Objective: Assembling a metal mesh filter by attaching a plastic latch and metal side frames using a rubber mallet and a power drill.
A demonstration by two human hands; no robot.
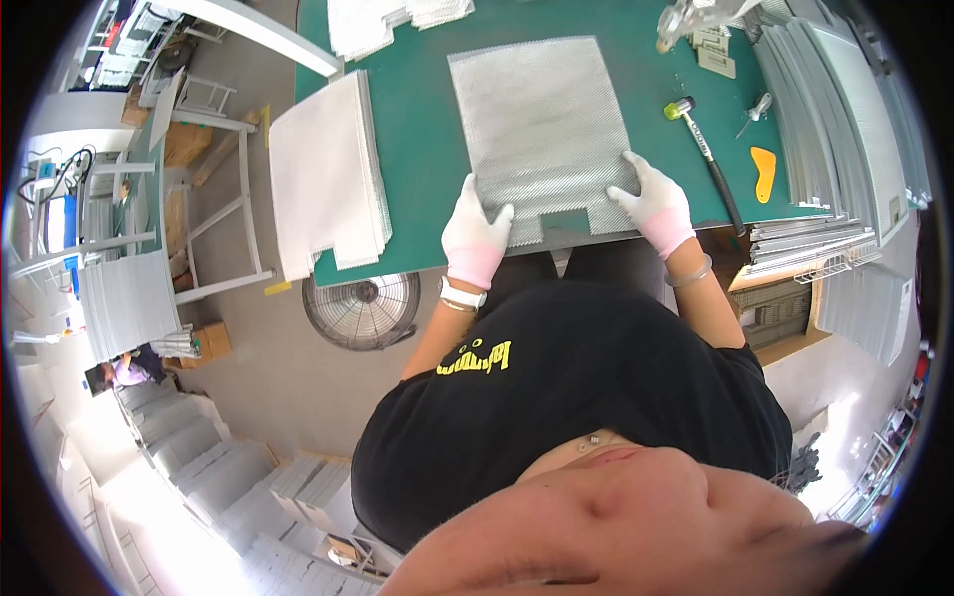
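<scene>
In front of me on the green tabletop (417, 149) lies a silvery metal mesh sheet (542, 109), with a square notch in its near edge. My left hand (477, 230), in a white glove with a pink cuff, grips the sheet's near left edge, thumb on top. On the opposite edge, my right hand (656, 207), gloved the same way, is closed with its thumb over the mesh. The fingertips under the sheet are hidden. To the right lies a mallet (704, 154) with a black handle and a yellow-green head end.
A stack of pale notched sheets (323, 174) sits at the left, with more sheets (388, 20) at the back. A yellow flat piece (763, 174) lies near stacked grey panels (805, 119) on the right. A floor fan (363, 310) stands below the table's left edge.
</scene>
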